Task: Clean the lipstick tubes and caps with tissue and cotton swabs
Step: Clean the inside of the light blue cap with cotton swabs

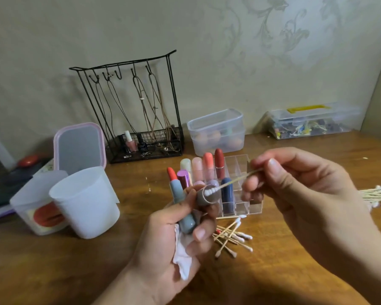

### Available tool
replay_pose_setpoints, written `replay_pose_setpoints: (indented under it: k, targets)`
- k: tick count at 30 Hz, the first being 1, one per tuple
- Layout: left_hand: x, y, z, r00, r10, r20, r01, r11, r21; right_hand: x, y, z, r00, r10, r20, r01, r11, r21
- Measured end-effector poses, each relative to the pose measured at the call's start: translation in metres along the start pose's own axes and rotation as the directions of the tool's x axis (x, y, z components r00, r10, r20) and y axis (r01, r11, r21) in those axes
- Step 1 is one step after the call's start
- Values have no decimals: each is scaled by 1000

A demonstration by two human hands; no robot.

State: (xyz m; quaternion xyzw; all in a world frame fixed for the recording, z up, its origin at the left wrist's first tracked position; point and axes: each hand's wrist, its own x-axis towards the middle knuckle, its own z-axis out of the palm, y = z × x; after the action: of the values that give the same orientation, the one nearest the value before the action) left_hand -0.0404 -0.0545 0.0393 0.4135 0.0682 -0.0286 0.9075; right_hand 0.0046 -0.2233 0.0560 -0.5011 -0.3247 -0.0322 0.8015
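Observation:
My left hand (174, 234) grips a grey-blue lipstick tube (180, 201) with its red stick out, a grey cap (208, 195) between thumb and fingers, and a crumpled white tissue (183, 256) in the palm. My right hand (295, 186) pinches a wooden cotton swab (233, 181) whose white tip sits at the cap's open mouth. Behind them stands a clear acrylic organizer (242, 194) with several lipsticks, among them a dark blue one (227, 192) and a red one (218, 160).
Used swabs (231, 236) lie scattered on the wooden table below the organizer; a bundle of fresh swabs (376, 193) lies at the right edge. White plastic cups (86, 201) and a pink mirror (79, 146) stand left. A black wire rack (136, 111) and clear boxes (216, 130) line the wall.

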Motion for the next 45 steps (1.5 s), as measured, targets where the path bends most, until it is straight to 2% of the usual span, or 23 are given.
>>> replay_pose_setpoints:
  k: [4, 7, 8, 10, 11, 12, 15, 18, 20, 22, 25, 28, 30, 32, 34, 36, 37, 39, 42, 45]
  targets:
    - [0, 2, 1, 1000, 3, 3, -3, 1000, -22, 0, 4, -2, 1000, 4, -12, -6, 991, -134]
    - [0, 2, 1, 1000, 4, 3, -4, 999, -51, -1, 4, -3, 998, -55, -9, 50, 960, -274]
    - [0, 3, 2, 1000, 19, -4, -20, 999, -51, -2, 4, -4, 992, -124, 16, 120, 904, -411]
    - [1, 3, 2, 995, 92, -40, -93, 995, -22, -4, 2, -5, 945, -287, 158, 309, 620, -721]
    - [1, 3, 4, 988, 143, -63, -143, 990, 13, -6, 1, -4, 916, -329, 229, 371, 485, -792]
    - [0, 3, 5, 977, 196, -89, -191, 980, 63, -8, 1, -3, 905, -328, 272, 395, 411, -821]
    - [0, 2, 6, 930, 338, -142, -294, 920, 260, -11, 4, -4, 937, -206, 281, 335, 313, -889]
    - [1, -1, 0, 882, 471, -37, -386, 763, 519, -10, 11, -10, 965, -38, 258, 260, 219, -940]
    - [2, -4, -5, 853, 518, 66, -434, 632, 642, -10, 11, -9, 955, 34, 293, 276, 255, -927]
    - [4, -7, -8, 835, 542, 96, -453, 577, 680, -11, 8, -6, 945, 28, 327, 298, 347, -889]
    - [5, -7, -7, 855, 516, 53, -423, 635, 647, -9, 8, -7, 962, -56, 268, 265, 432, -862]
    - [2, -4, -4, 864, 500, 68, -427, 653, 626, -8, 10, -6, 952, 44, 304, 261, 407, -876]
    - [3, -3, -5, 854, 518, 52, -431, 648, 629, -9, 9, -4, 919, 108, 379, 289, 468, -835]
    - [3, -2, -6, 861, 505, 57, -422, 647, 636, -8, 8, -7, 944, 65, 323, 239, 538, -808]
    - [2, 0, -6, 877, 476, 73, -411, 660, 629, -6, 9, -9, 969, 20, 245, 198, 526, -827]
    - [2, 1, -7, 882, 468, 54, -398, 679, 617, -6, 11, -7, 952, 99, 289, 215, 455, -864]
    - [3, 1, -8, 880, 473, 45, -399, 683, 613, -7, 11, -5, 929, 156, 335, 231, 461, -857]
    - [3, 2, -7, 873, 486, 35, -404, 683, 608, -7, 7, -3, 905, 190, 381, 226, 544, -808]
    - [3, 6, -6, 881, 472, 40, -409, 715, 566, -4, 1, -7, 946, 143, 290, 134, 642, -755]
    - [5, 9, -8, 901, 435, 5, -376, 773, 511, 0, -1, -12, 948, 141, 284, 148, 596, -789]
